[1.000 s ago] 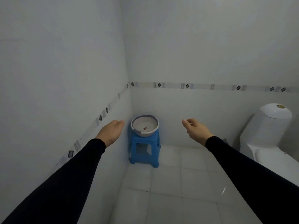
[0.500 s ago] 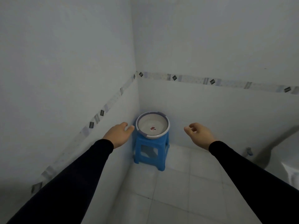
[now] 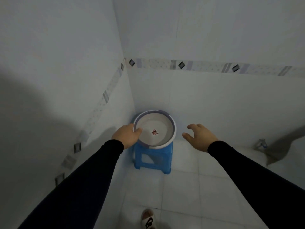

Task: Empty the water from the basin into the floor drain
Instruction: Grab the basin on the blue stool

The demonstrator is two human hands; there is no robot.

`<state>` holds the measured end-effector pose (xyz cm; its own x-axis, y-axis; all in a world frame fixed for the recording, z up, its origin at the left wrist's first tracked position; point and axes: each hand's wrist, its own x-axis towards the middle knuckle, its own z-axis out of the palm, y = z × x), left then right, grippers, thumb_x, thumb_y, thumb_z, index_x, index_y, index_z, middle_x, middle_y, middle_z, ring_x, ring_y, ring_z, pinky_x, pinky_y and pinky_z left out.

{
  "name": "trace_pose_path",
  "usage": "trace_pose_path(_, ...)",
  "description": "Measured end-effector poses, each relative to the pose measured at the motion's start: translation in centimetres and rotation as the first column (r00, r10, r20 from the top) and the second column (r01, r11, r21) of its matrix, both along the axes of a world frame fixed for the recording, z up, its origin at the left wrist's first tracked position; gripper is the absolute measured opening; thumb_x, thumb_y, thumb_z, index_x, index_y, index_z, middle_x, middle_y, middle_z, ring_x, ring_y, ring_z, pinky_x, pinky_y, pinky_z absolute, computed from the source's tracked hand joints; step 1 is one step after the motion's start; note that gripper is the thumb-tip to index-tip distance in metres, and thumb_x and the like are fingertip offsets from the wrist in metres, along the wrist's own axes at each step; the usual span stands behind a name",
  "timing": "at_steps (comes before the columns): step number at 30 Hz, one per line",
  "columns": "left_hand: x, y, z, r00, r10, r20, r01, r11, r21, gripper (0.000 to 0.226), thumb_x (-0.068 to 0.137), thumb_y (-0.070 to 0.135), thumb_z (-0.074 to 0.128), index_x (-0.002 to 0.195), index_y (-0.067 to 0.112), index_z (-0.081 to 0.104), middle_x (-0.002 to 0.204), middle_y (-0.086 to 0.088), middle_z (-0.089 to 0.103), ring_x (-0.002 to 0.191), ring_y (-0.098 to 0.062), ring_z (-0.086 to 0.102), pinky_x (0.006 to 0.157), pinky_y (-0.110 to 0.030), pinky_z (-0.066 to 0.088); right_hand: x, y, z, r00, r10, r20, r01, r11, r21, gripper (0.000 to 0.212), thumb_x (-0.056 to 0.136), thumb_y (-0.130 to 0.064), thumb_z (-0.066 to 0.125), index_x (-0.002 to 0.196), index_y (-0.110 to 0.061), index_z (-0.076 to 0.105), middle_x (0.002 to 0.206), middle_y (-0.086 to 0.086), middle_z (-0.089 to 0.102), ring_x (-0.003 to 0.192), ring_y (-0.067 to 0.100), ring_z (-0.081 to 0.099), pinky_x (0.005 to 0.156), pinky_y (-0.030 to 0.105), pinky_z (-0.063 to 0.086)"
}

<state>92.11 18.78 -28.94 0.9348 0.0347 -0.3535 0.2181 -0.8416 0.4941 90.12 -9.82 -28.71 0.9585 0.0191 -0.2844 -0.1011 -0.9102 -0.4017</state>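
Observation:
A round white basin (image 3: 162,123) with a grey-purple rim and a small red mark on its bottom stands on a blue plastic stool (image 3: 152,160) in the corner of a tiled room. There is clear water in it. My left hand (image 3: 127,136) is at the basin's left rim, with the thumb over the edge and the fingers curled round it. My right hand (image 3: 200,136) hovers with fingers spread a little to the right of the basin, not touching it. No floor drain is in view.
White tiled walls close in on the left and behind the stool. A small metal valve (image 3: 260,143) sticks out of the wall low on the right. A foot in a white slipper (image 3: 148,219) stands on the tiled floor at the bottom.
I have come closer to the stool and the view has tilted down. My left hand has reached the basin's rim and curled round it. My right hand has opened and drawn near the basin's right side.

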Motion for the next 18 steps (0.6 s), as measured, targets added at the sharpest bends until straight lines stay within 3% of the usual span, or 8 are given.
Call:
trace_pose_path(8,10.3,1.3,-6.9,0.978,0.149,-0.148,-0.16,0.985,-0.066,0.052,0.095,0.047,0.04,0.124,0.007,0.053,0.129,-0.018,0.058,0.116,-0.033,0.054,0.081,-0.03,0.032,11.1,0.6,-6.7,0.986,-0.102,-0.134,0.112,0.992,0.065,0.057,0.092,-0.05,0.048,0.136,-0.014,0.045,0.133,0.015,0.051,0.117,0.028,0.053,0.097,0.03,0.039)
trace_pose_path(13,14.1,2.0,-13.1,0.921,0.319,-0.224,-0.343,0.936,-0.079,0.044,0.096,0.041,0.039,0.103,0.001,0.057,0.116,-0.027,0.06,0.1,-0.038,0.056,0.08,-0.037,0.037,18.0,0.4,-12.0,0.972,-0.125,-0.197,0.149,0.982,0.114,0.056,0.093,-0.049,0.048,0.135,-0.013,0.046,0.131,0.015,0.054,0.117,0.028,0.053,0.096,0.03,0.038)
trace_pose_path(18,16.3,1.6,-19.2,0.807,0.507,-0.302,-0.548,0.834,-0.064,0.053,0.098,0.034,0.036,0.116,-0.011,0.055,0.123,-0.031,0.056,0.111,-0.04,0.054,0.085,-0.036,0.037,24.6,0.2,-16.9,0.976,-0.093,-0.195,0.12,0.984,0.132,0.056,0.093,-0.048,0.048,0.135,-0.011,0.047,0.131,0.017,0.054,0.118,0.029,0.053,0.095,0.029,0.038)
